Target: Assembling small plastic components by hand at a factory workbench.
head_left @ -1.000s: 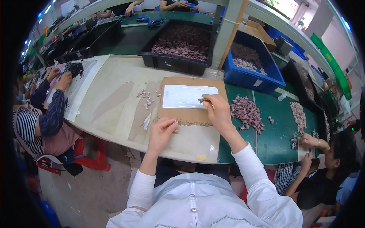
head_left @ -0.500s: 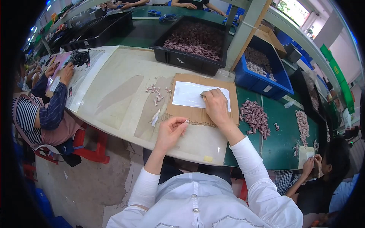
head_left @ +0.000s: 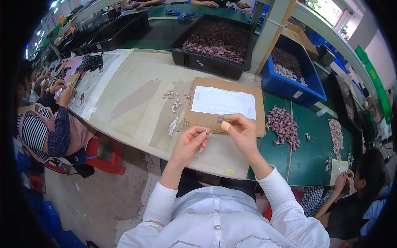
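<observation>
My left hand is closed in a pinch at the front edge of the cardboard, with a small pale piece at its fingertips. Just to the right, my right hand has thumb and forefinger drawn together, with something small and greyish at their tips, too small to make out. Under and beyond the hands lies a brown cardboard sheet bearing a white sheet in clear film. A few small pink-and-white pieces are scattered left of the cardboard. A heap of purplish-pink pieces lies to its right.
A black bin of similar pieces stands beyond the cardboard; a blue bin sits beside a post. A crumpled white scrap and a yellow slip lie on the table. Co-workers sit on both sides.
My right hand has come off the white sheet, moving toward me and nearer my left hand. The left hand keeps its pinch on the pale piece. The whole view has shifted slightly.
</observation>
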`<state>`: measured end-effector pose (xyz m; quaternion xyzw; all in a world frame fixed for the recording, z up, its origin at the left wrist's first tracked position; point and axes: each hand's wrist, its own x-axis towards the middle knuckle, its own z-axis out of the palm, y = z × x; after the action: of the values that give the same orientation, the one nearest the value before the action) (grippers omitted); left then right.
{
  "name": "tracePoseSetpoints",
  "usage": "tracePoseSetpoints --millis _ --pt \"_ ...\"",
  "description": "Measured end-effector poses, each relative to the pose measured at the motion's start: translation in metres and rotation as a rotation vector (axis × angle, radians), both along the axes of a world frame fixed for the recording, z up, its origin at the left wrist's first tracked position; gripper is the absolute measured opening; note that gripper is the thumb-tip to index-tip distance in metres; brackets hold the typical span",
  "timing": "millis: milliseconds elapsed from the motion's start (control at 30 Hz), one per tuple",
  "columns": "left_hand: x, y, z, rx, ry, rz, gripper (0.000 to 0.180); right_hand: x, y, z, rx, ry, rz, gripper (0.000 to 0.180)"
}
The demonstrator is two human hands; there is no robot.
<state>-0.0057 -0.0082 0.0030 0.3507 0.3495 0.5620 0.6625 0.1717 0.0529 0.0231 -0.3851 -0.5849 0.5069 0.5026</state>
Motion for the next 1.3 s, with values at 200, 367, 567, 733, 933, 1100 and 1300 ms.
tracePoseSetpoints --millis 200,367,567,733,933,1100,1300 --pt "0.000 -0.001 -0.003 -0.006 -0.029 0.040 0.009 -0.010 -0.011 0.001 0.119 -0.154 0.045 0.016" --pt "0.000 0.000 -0.004 -0.017 -0.074 0.039 0.009 -0.008 -0.013 0.003 0.163 -0.200 0.053 0.017" --pt "0.000 -0.001 -0.003 -0.011 -0.076 0.041 0.009 -0.009 -0.014 0.002 0.223 -0.247 0.067 0.016" --pt "0.001 0.000 -0.002 -0.017 -0.063 0.052 0.008 -0.011 -0.015 0.005 0.316 -0.288 0.054 0.014" --pt "-0.001 -0.001 0.000 -0.030 -0.067 0.062 0.009 -0.009 -0.015 0.001 0.505 -0.366 0.042 0.014" --pt "-0.002 -0.002 -0.004 -0.101 -0.074 0.114 0.014 -0.008 -0.021 -0.005 0.467 -0.344 0.053 0.016" --pt "0.002 -0.003 -0.004 -0.068 -0.021 0.144 0.012 -0.006 -0.019 -0.002 0.572 -0.423 0.083 0.017"
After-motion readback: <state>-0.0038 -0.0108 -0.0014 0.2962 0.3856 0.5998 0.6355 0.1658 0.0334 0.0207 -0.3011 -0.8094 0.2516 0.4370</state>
